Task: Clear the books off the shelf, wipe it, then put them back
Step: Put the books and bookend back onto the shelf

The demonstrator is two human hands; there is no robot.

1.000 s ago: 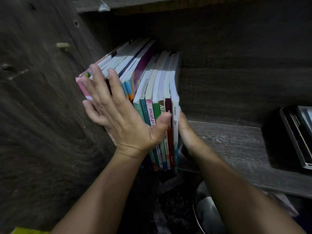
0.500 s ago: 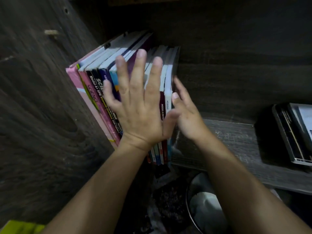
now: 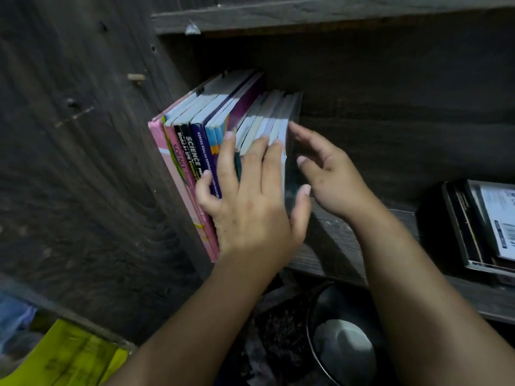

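Books (image 3: 200, 126) stand packed at the shelf's (image 3: 342, 240) left end. Left hand (image 3: 248, 215) presses spread fingers (image 3: 231, 160) flat on their spines; right hand (image 3: 331, 185), loosely open, flanks them. Squaring spines evenly should prevent toppling.

The left hand (image 3: 250, 207) covers the lower spines of the books (image 3: 195, 151) at the row's right end, so those titles cannot be read. The right hand (image 3: 331, 179) is blurred, and whether it touches the last cover is unclear. At 3 o'clock a dark stack (image 3: 479, 227) runs off the edge. At 7 o'clock a yellow sheet (image 3: 69, 360) is cut off, its writing illegible.
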